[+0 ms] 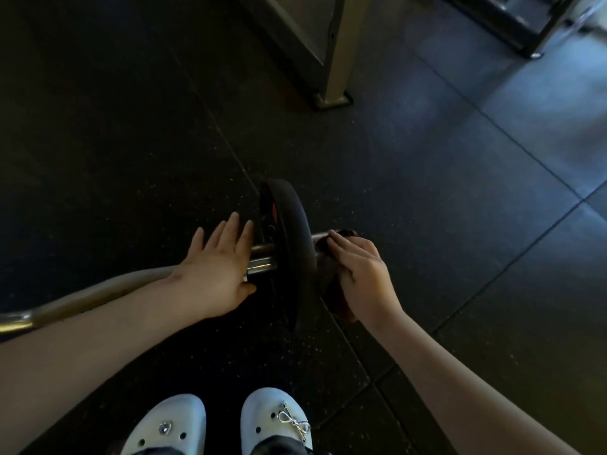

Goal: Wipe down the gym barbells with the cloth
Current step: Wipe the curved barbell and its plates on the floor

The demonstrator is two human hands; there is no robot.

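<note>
A curved chrome barbell (98, 292) lies on the dark rubber floor, running from the lower left to a black weight plate (295, 231) near the middle. My left hand (218, 267) rests flat on the bar just left of the plate, fingers straight and spread. To the right of the plate, my right hand (359, 274) grips a dark reddish cloth (338, 300) wrapped over the bar's short end sleeve (320, 238). Most of the cloth hangs below my hand; the sleeve under it is largely hidden.
My two white clogs (276, 421) stand at the bottom edge, close behind the plate. A beige metal post with a foot plate (335, 77) rises at the top centre. A dark equipment frame (532, 27) stands at the top right on grey floor tiles.
</note>
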